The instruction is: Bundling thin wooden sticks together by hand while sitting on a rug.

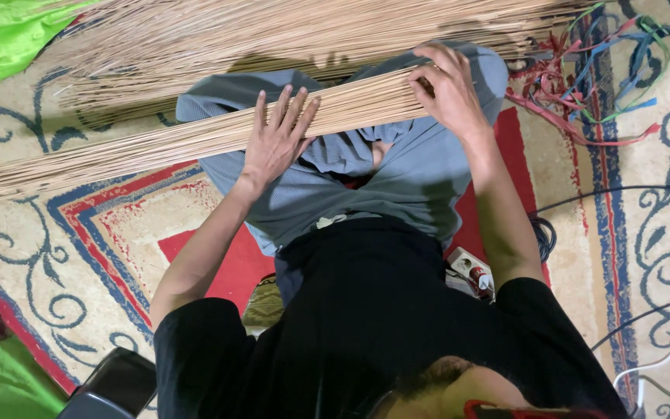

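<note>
The left hand [277,143] lies open and flat on the bundle of thin sticks [180,143] across the person's lap, pinning it steady, while the right hand [447,89] curls closed around its right end, gathering the sticks.

Tan sticks [195,140], grey-blue trousers [397,178], cream carpet [79,264] with blue scrolls, red bands
</note>
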